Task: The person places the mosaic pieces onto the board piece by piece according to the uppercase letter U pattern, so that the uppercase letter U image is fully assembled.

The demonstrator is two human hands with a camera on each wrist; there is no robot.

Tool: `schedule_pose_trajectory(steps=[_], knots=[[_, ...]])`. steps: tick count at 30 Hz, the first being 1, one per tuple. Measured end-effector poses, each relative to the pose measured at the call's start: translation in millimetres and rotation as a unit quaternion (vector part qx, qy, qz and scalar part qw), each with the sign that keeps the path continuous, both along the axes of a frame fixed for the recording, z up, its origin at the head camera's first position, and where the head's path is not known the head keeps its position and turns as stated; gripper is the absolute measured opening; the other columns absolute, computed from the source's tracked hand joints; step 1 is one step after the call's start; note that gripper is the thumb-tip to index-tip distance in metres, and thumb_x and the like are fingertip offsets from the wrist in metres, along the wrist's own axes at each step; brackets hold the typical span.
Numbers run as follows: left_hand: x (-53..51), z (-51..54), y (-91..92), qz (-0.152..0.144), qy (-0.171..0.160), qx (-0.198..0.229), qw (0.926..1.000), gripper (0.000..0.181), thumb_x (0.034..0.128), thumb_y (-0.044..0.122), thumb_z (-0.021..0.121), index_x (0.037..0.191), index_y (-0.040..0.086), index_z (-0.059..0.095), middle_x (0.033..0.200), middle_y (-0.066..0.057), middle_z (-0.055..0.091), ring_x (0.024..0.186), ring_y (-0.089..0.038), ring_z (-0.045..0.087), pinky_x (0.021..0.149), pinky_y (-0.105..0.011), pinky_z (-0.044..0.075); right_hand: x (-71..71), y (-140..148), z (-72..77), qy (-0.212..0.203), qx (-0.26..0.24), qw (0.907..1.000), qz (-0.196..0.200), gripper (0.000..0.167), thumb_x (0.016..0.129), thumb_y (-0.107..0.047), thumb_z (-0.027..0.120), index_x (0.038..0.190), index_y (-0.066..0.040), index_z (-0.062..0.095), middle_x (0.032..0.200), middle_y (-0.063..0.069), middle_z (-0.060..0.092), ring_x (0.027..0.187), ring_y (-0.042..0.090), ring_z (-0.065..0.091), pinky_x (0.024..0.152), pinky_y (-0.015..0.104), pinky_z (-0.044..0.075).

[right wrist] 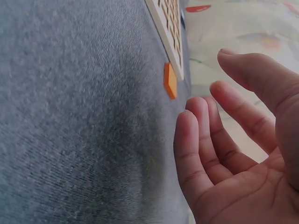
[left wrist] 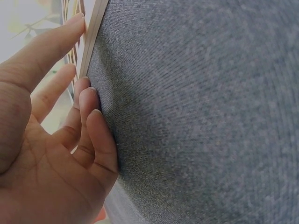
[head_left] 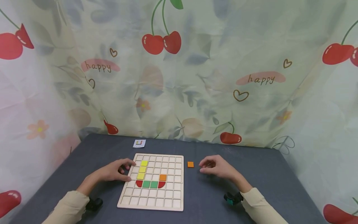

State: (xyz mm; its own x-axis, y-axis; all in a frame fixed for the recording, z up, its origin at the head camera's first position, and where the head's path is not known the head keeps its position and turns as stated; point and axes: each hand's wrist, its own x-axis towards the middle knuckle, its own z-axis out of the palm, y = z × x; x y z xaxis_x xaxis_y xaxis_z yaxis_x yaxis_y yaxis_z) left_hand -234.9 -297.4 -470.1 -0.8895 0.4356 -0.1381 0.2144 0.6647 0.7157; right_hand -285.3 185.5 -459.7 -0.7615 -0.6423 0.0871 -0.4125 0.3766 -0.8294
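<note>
A pale wooden grid board (head_left: 150, 203) lies on the dark table. In its squares sit three yellow tiles (head_left: 142, 169) in a column, two green tiles (head_left: 150, 184) between two rounded red pieces (head_left: 161, 185), and an orange tile (head_left: 162, 177) above the right red one. My left hand (head_left: 116, 170) rests at the board's left edge, thumb and index fingertip touching the rim, other fingers loosely bent. A loose orange square tile (head_left: 190, 164) lies just right of the board. Beside that tile, my right hand (head_left: 219, 167) hovers with relaxed fingers, holding nothing; the right wrist view shows a gap between them.
Behind the board, a small printed card (head_left: 139, 143) with a coloured grid pattern lies near the table's back edge. The dark cloth-covered table (head_left: 251, 168) extends on both sides. A patterned curtain (head_left: 179, 93) hangs close around the back and sides.
</note>
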Motion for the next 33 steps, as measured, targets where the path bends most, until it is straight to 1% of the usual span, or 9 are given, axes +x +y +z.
schedule_pose_trajectory(steps=[3, 6, 11, 14, 17, 21, 23, 29, 33], knots=[[-0.4, 0.5, 0.1, 0.001, -0.001, -0.002, 1.0000, 0.059, 0.0863, 0.024, 0.085, 0.135, 0.005, 0.058, 0.108, -0.007, 0.051, 0.091, -0.025, 0.050, 0.077, -0.038, 0.041, -5.8, -0.4, -5.9, 0.013, 0.002, 0.9999, -0.011, 0.029, 0.091, -0.015, 0.079, 0.113, 0.001, 0.071, 0.106, 0.012, 0.069, 0.087, 0.024, 0.064, 0.073, 0.031, 0.052], [0.4, 1.5, 0.8, 0.002, -0.003, 0.000, 1.0000, 0.059, 0.0862, 0.023, 0.085, 0.135, 0.005, 0.058, 0.108, -0.008, 0.051, 0.091, -0.025, 0.050, 0.077, -0.040, 0.042, -12.3, -2.7, -13.4, 0.022, 0.000, 0.9995, -0.021, 0.035, 0.090, -0.017, 0.081, 0.117, 0.002, 0.069, 0.112, 0.016, 0.068, 0.090, 0.024, 0.066, 0.078, 0.032, 0.053], [2.4, 3.8, 2.2, 0.000, -0.002, 0.004, 1.0000, 0.058, 0.0861, 0.020, 0.084, 0.135, 0.004, 0.057, 0.108, -0.009, 0.051, 0.092, -0.026, 0.050, 0.078, -0.042, 0.042, -20.5, -10.1, -23.0, 0.023, -0.011, 0.9994, -0.025, 0.044, 0.087, -0.015, 0.084, 0.123, 0.004, 0.066, 0.118, 0.017, 0.066, 0.099, 0.029, 0.065, 0.086, 0.040, 0.052], [2.8, 4.1, 2.5, 0.000, -0.001, 0.001, 1.0000, 0.058, 0.0861, 0.021, 0.085, 0.135, 0.004, 0.057, 0.108, -0.009, 0.051, 0.092, -0.026, 0.050, 0.078, -0.042, 0.042, -23.6, -15.5, -25.8, 0.022, -0.016, 0.9993, -0.025, 0.047, 0.086, -0.015, 0.085, 0.124, 0.004, 0.066, 0.120, 0.017, 0.065, 0.101, 0.031, 0.064, 0.088, 0.043, 0.051], [1.9, 3.5, 2.1, 0.004, -0.002, -0.001, 1.0000, 0.059, 0.0857, 0.022, 0.085, 0.135, 0.005, 0.058, 0.107, -0.009, 0.051, 0.092, -0.026, 0.050, 0.078, -0.041, 0.042, -26.1, -21.1, -27.4, 0.025, -0.014, 0.9991, -0.032, 0.049, 0.084, -0.018, 0.086, 0.124, 0.003, 0.066, 0.119, 0.016, 0.066, 0.101, 0.030, 0.064, 0.086, 0.040, 0.052], [-0.5, 1.0, 1.0, 0.006, -0.003, -0.004, 1.0000, 0.059, 0.0855, 0.023, 0.085, 0.135, 0.006, 0.058, 0.107, -0.008, 0.051, 0.092, -0.025, 0.050, 0.077, -0.039, 0.041, -28.9, -27.4, -28.1, 0.030, -0.010, 0.9985, -0.045, 0.050, 0.082, -0.018, 0.088, 0.123, 0.002, 0.067, 0.117, 0.013, 0.067, 0.099, 0.028, 0.063, 0.082, 0.034, 0.052], [-1.6, -0.3, 0.5, 0.005, -0.001, -0.007, 1.0000, 0.059, 0.0856, 0.024, 0.085, 0.135, 0.007, 0.058, 0.107, -0.008, 0.051, 0.091, -0.025, 0.050, 0.077, -0.039, 0.042, -30.0, -29.7, -28.5, 0.033, -0.008, 0.9983, -0.048, 0.049, 0.082, -0.018, 0.088, 0.122, 0.002, 0.068, 0.115, 0.012, 0.067, 0.097, 0.027, 0.063, 0.081, 0.033, 0.052], [-0.6, 0.0, 0.7, -0.001, 0.001, -0.003, 1.0000, 0.059, 0.0859, 0.023, 0.085, 0.135, 0.005, 0.058, 0.107, -0.008, 0.051, 0.092, -0.025, 0.051, 0.078, -0.041, 0.042, -32.2, -36.4, -30.2, 0.048, 0.010, 0.9980, -0.041, 0.043, 0.083, -0.019, 0.087, 0.118, 0.000, 0.070, 0.111, 0.011, 0.067, 0.095, 0.025, 0.062, 0.083, 0.039, 0.050], [1.2, 1.5, 1.2, -0.002, 0.001, -0.001, 1.0000, 0.058, 0.0857, 0.021, 0.085, 0.134, 0.005, 0.058, 0.108, -0.008, 0.051, 0.092, -0.026, 0.051, 0.078, -0.042, 0.042, -32.7, -40.3, -29.6, 0.052, 0.028, 0.9974, -0.042, 0.038, 0.083, -0.019, 0.088, 0.114, -0.004, 0.072, 0.106, 0.007, 0.067, 0.093, 0.023, 0.062, 0.084, 0.039, 0.050]])
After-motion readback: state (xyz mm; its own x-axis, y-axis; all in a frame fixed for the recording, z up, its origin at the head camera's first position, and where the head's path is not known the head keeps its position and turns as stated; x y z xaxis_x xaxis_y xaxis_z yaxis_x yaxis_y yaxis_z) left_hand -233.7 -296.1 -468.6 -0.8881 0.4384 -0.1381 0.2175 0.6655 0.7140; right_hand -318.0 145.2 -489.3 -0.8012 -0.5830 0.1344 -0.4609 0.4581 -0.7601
